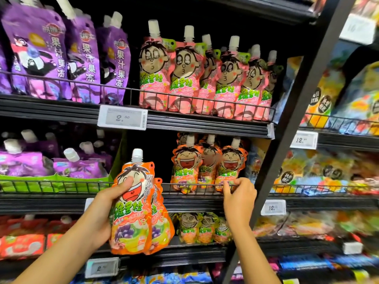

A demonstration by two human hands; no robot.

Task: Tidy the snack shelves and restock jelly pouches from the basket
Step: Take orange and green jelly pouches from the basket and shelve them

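Black metal store shelves point(184, 124) with wire front rails fill the head view, stacked in tiers and split by a slanted black upright point(297, 111). On the upper tier, purple spouted jelly pouches point(82, 58) stand at the left and pink cartoon-face pouches point(205, 78) at the right, above a white price tag reading 2.50 point(122, 117). On the middle tier, lilac pouches in a green tray point(51, 167) lie at the left, and a small row of orange cartoon-face jelly pouches point(207, 167) stands upright at the right, white caps up, behind the wire rail point(194, 184).

Near the camera, the left hand point(106, 210) grasps two orange spouted jelly pouches point(133, 206) held one behind the other, thumb pressed on the printed face of the front one and the fingers hidden behind. Their long axis runs nearly vertical, the white cap point(137, 155) pointing up and tipped slightly right, printed faces toward the camera; they hang in front of the middle tier's edge, left of the shelved orange row and apart from it.

The right hand point(239, 197) has its fingers curled over the wire rail, at the foot of the rightmost shelved orange pouch; whether they touch the pouch I cannot tell.
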